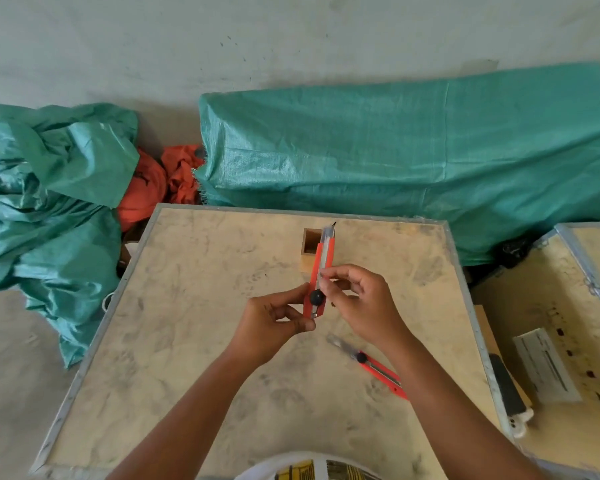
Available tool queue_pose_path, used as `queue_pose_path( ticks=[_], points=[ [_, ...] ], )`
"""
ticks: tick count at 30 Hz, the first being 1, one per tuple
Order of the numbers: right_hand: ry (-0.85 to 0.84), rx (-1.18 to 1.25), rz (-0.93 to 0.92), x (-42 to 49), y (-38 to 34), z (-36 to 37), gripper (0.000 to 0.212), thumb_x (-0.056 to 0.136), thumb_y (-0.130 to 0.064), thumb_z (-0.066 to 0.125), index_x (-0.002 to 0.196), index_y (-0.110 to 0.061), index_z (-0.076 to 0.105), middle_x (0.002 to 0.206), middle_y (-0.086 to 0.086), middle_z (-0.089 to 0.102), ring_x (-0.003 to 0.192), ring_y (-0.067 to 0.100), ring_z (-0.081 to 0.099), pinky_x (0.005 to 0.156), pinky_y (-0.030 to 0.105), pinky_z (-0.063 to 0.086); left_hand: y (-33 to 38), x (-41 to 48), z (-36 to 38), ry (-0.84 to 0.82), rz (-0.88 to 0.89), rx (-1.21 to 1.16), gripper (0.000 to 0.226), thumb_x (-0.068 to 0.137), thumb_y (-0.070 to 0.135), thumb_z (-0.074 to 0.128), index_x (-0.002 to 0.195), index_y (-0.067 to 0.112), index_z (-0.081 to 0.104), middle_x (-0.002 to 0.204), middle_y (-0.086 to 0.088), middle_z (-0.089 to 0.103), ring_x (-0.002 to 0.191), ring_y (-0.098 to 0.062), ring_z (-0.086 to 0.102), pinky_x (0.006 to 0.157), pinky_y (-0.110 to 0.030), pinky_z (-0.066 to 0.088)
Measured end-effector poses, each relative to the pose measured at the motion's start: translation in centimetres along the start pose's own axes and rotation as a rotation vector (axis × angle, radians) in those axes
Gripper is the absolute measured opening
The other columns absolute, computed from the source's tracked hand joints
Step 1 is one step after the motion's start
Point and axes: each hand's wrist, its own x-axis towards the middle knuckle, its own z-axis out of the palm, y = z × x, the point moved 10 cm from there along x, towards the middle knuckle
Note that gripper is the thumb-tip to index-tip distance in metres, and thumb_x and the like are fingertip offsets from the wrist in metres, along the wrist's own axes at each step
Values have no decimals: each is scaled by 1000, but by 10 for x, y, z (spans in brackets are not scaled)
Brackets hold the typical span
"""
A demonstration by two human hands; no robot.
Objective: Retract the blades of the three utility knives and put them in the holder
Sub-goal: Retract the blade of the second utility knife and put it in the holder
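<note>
— Gripping the orange knife (321,271) at its butt is the left hand (274,323); the right hand (361,303) pinches its metal spine, a sliver of blade tip showing.
— A slip could nick a finger. The square wooden holder (310,245) stands just beyond; a second knife (371,363), blade out, lies under the right wrist.
</note>
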Motion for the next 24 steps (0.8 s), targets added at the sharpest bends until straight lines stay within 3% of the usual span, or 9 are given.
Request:
queue_pose_path(
  ticks=[4,8,11,14,16,18,20,24],
  points=[
    [59,-32,57,34,19,-5,23,91,-13,74,113,-19,77,112,-5,77,97,10,73,91,39,63,-9,38,-7,-11,-21,88,58,72,-4,81,105,42,72,97,11,78,74,-21,74,80,-25,57],
    [89,-68,73,77,31,-9,28,88,-7,77,114,-21,77,112,0,78,99,14,74,91,43,62,-20,89,-8,-14,-39,184,57,74,3,82,102,51,69,96,19,77,77,-10,74,91,-30,52],
    [126,-136,49,114,39,-14,28,87,-5,77,111,-19,78,110,2,79,97,17,75,91,38,62,-30,133,-7,-15,-30,295,52,75,10,83,115,41,68,109,15,74,86,-6,72,88,-28,54],
    [179,-230,-10,143,49,-14,27,86,-1,76,108,-17,80,108,3,80,92,16,75,87,30,62,-43,168,-8,29,-45,386,59,74,11,84,127,26,63,127,3,67,109,-15,65,95,-35,54],
    [205,-283,-48,157,58,-11,26,86,0,76,108,-15,80,107,3,80,87,12,74,83,21,61,-52,187,-8,57,-74,419,68,75,10,83,136,20,54,140,-2,57,125,-21,54,105,-39,47],
    [213,-322,-78,164,66,-4,26,86,-1,76,109,-13,80,106,4,80,87,13,75,79,13,57,-60,198,-4,52,-103,456,77,77,15,82,144,13,43,150,-6,46,136,-24,44,112,-31,35],
    [198,-358,-97,172,74,7,25,88,-2,75,110,-12,79,106,5,81,91,17,76,82,12,54,-70,209,0,30,-143,476,76,79,18,80,144,12,42,149,-5,47,135,-25,45,105,-25,34],
    [122,-409,-101,176,89,26,28,88,2,72,112,-11,79,107,8,81,97,22,77,93,29,60,-84,214,7,4,-181,412,53,81,9,77,129,19,58,118,3,65,110,-20,61,82,-22,42]
  ],
)
